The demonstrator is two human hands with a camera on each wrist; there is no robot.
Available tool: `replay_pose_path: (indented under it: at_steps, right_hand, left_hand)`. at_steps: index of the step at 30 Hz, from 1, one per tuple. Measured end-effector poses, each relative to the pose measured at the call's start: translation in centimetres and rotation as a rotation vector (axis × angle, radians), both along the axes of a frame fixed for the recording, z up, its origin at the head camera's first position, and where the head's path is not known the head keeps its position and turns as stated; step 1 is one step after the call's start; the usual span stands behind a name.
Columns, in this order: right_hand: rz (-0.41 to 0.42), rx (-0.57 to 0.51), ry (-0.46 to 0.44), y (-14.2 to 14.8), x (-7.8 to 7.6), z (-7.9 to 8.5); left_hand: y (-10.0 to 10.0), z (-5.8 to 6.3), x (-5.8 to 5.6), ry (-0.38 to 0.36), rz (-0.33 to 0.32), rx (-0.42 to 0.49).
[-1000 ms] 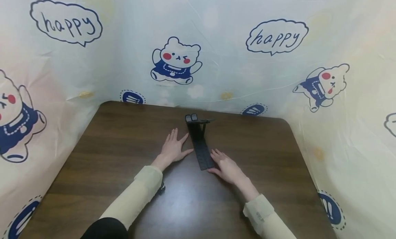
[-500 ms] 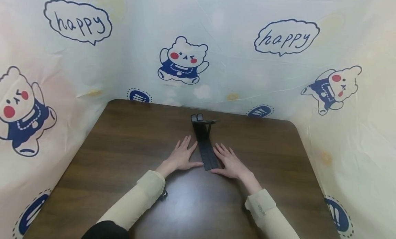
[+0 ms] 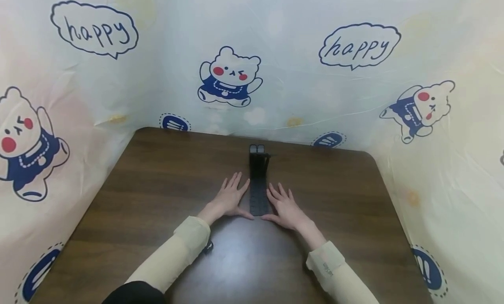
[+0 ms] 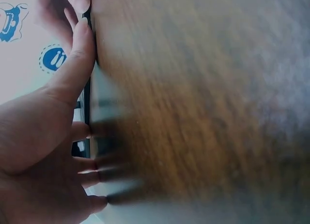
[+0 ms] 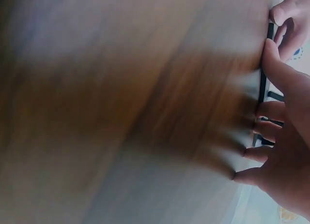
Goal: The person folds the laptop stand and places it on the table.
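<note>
**Slanted a second ago, the black object now lies straight between two spread hands**

The black object's far end, which leaned to the left, has swung round, so its long sides now run almost directly away from the person. The left hand's thumb, which lay partway along the left side, has come to the near end.

The left hand is open, fingers spread and straight, at the object's left side, with its thumb at the near left corner. The right hand is likewise open and spread along the right side, its thumb reaching the near right corner. Neither hand grips the object; both wrist views show thumb and fingers close against its thin dark edge, but exact contact is hard to tell for every finger.

The object rests on the brown wood-grain table, toward the far edge. Two rounded grey tips sit side by side at its far end, and a thin raised piece stands near them on the right.

Pale sleeves cover both forearms. Behind the table hangs a light cloth printed with bears and "happy" bubbles.
</note>
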State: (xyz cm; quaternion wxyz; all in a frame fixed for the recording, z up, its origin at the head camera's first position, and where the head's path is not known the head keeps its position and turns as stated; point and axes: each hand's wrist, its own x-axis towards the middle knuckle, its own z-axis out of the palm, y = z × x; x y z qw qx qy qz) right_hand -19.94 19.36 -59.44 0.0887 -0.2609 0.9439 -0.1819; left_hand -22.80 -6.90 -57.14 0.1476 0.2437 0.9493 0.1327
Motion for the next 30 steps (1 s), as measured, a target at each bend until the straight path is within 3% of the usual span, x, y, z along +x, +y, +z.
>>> replay_pose_path:
  at_steps: [4,8,13,17,21,26,30]
  right_hand:
    - [0.02,-0.067,0.011,0.1,-0.2,-0.8]
    - [0.007,-0.048,-0.039,-0.9,0.6,1.7]
    - [-0.01,-0.015,-0.072,-0.8,0.5,1.8]
    - [-0.046,-0.091,-0.131,0.0,-0.2,2.3]
    - [-0.117,-0.261,-0.148,0.8,-1.3,4.4]
    - [-0.191,-0.489,-0.045,1.0,-3.2,7.9]
    - [-0.212,-0.677,-0.008,0.6,-4.7,9.9]
  left_hand:
    - [-0.4,0.3,-0.2,0.007,-0.026,-0.019]
    - [-0.7,0.5,-0.3,0.027,-0.045,-0.046]
    - [-1.0,0.0,-0.4,0.032,-0.072,-0.021]
    - [-1.9,0.1,-1.2,-0.038,-0.045,0.139]
    - [-2.9,2.0,-2.7,-0.101,0.048,0.378]
    - [-3.0,5.5,-4.3,-0.041,0.09,0.606]
    - [-2.4,7.3,-4.9,0.011,0.094,0.721]
